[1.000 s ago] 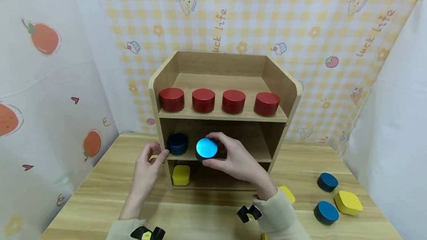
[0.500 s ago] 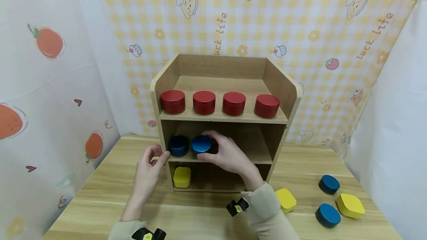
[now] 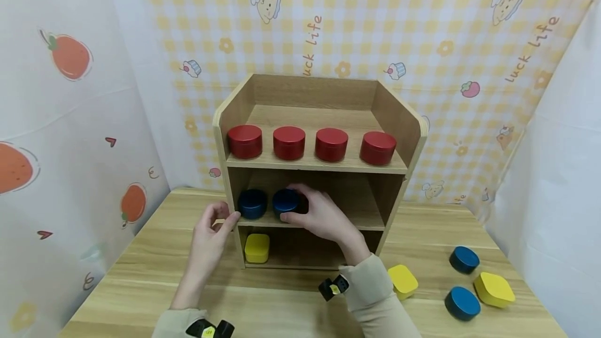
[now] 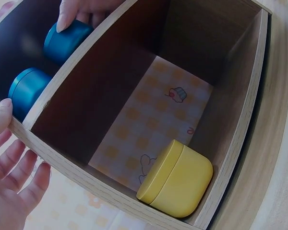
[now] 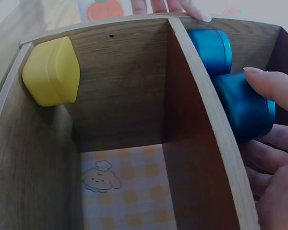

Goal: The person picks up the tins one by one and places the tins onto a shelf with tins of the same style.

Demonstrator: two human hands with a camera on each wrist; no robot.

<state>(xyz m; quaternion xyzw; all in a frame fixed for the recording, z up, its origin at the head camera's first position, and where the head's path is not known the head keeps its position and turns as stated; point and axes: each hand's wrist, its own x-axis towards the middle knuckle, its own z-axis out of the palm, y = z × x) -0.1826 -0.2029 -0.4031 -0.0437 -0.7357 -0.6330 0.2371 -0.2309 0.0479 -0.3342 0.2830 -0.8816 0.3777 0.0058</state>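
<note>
My right hand (image 3: 326,218) pinches a round blue tin (image 3: 285,201) between thumb and fingers on the middle level of a wooden shelf (image 3: 312,90). In the right wrist view the held tin (image 5: 245,108) sits upright on the board, close beside another blue tin (image 3: 252,204) at the left end. My left hand (image 3: 211,233) holds the shelf's left side panel, its thumb on the front edge and its fingers along the outside. On the bottom level, at the left, stands a yellow rounded-square tin (image 3: 257,248).
Several round red tins (image 3: 288,143) line the top level. On the table (image 3: 263,301) to the right lie two blue tins (image 3: 462,303) and two yellow tins (image 3: 494,290). A patterned cloth (image 3: 375,25) hangs behind the shelf.
My right hand has moved the blue tin back and slightly left onto the middle board; its bright lid has turned from facing the camera to upward. My left hand stays in place.
</note>
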